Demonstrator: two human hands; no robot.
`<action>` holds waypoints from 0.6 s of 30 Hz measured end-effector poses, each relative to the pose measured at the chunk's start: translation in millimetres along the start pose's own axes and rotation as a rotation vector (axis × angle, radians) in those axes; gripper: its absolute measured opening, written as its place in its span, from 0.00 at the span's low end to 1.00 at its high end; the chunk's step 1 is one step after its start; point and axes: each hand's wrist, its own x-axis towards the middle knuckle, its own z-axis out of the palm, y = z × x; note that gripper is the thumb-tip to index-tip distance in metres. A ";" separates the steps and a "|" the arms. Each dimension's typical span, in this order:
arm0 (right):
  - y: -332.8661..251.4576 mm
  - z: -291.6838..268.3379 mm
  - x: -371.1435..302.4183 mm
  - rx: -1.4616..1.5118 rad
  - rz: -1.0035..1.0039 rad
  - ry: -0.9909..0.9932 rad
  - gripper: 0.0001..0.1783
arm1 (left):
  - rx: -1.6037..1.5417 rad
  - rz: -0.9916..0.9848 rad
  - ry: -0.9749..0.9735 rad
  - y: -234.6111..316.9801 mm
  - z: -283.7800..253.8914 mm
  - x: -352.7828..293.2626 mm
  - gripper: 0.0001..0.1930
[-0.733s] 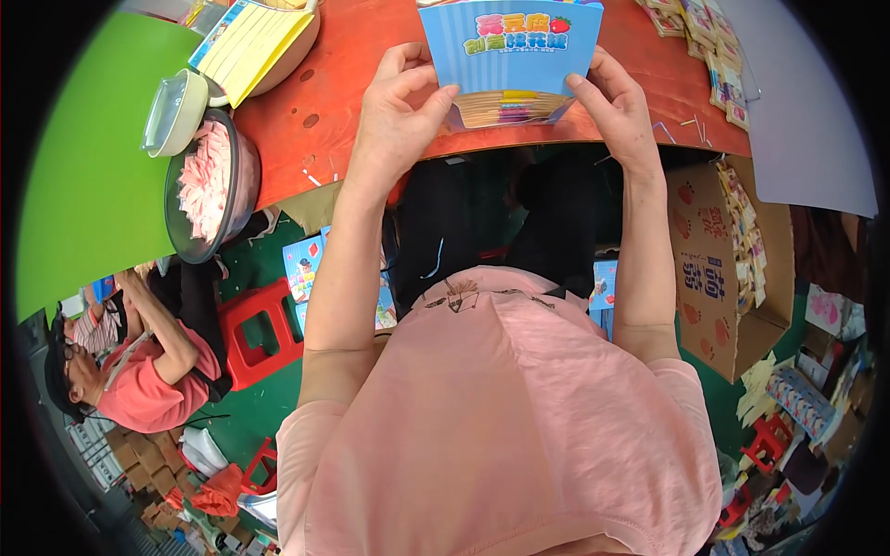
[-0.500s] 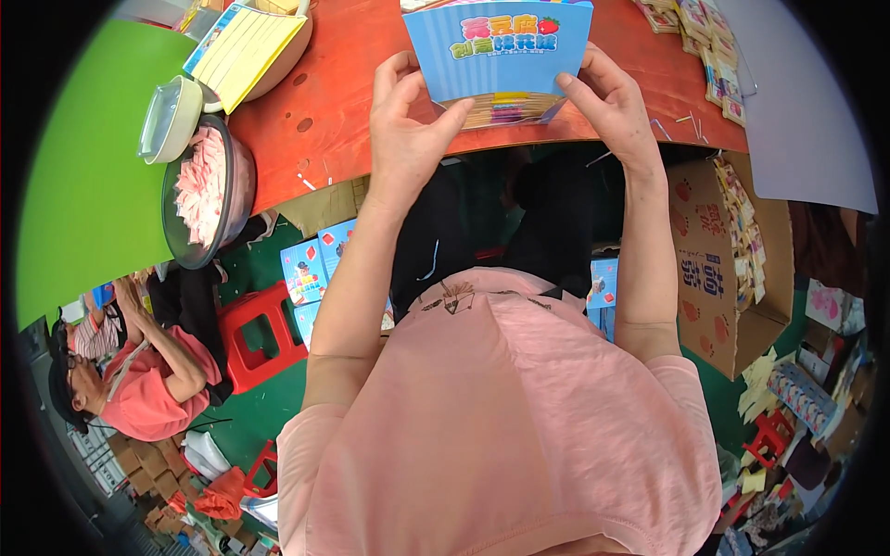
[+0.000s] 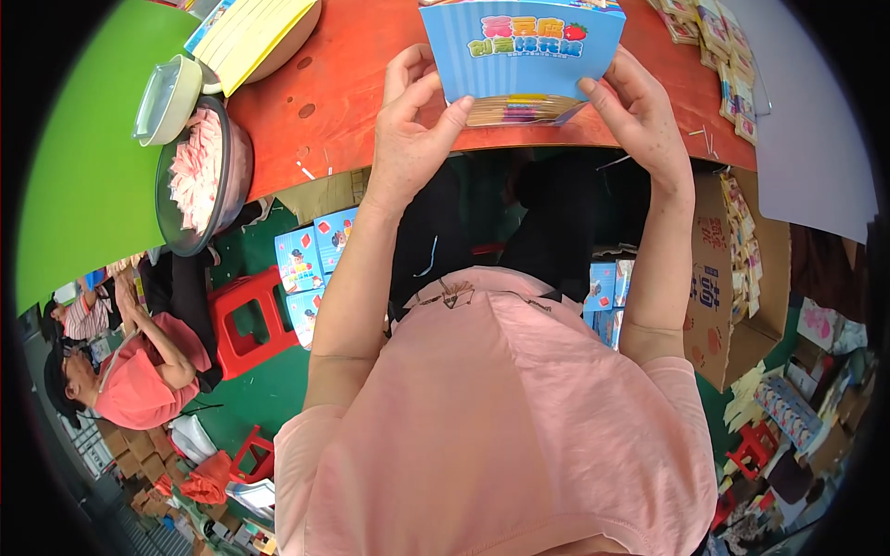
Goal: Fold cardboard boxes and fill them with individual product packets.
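Note:
Between my two hands is a blue printed cardboard box (image 3: 524, 65), held up over the near edge of the red table (image 3: 362, 56). Its front face leans toward me, and a cut-out low on that face shows colourful packed contents. My left hand (image 3: 413, 125) grips the box's left side, thumb at the lower left corner. On the other side, my right hand (image 3: 640, 116) holds the right edge, with its thumb pressed on the front. Some of my fingers are hidden behind the box.
A black bowl (image 3: 243, 167) of pink-white packets sits at the table's left, beside a pale green container (image 3: 171, 97) and yellow sheets (image 3: 255, 37). Small packets (image 3: 718, 46) lie at the right. A carton (image 3: 714, 278) and a red stool (image 3: 246, 324) stand below. Another person (image 3: 153, 371) sits left.
The box and both my hands have shifted slightly right in the picture. My grip on it looks the same.

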 end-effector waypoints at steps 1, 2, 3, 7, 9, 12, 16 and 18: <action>0.3 0.1 -0.7 -0.004 0.004 0.001 0.17 | -0.005 -0.002 -0.002 -0.2 0.8 -0.3 0.14; 0.3 1.6 -0.9 0.003 -0.015 0.010 0.17 | 0.029 0.008 0.029 0.0 1.8 -1.1 0.14; 0.8 0.9 -1.6 0.005 -0.028 0.020 0.17 | 0.056 0.016 0.057 -0.4 5.4 -1.3 0.14; 7.1 -7.8 1.0 -0.021 -0.043 -0.049 0.17 | 0.029 -0.010 0.209 -5.1 19.2 -6.8 0.14; 8.3 -13.1 0.3 -0.111 -0.058 -0.115 0.16 | 0.082 -0.011 0.212 -1.5 21.8 -7.8 0.13; 8.7 -21.1 5.5 -0.098 -0.081 -0.197 0.15 | 0.088 -0.033 0.226 2.5 22.9 -1.9 0.11; 9.0 -33.7 14.4 -0.187 -0.082 -0.321 0.16 | 0.200 0.014 0.162 -0.2 11.8 4.6 0.11; 1.4 -33.2 12.6 -0.123 0.032 -0.344 0.18 | 0.251 0.015 0.147 2.9 12.8 4.5 0.12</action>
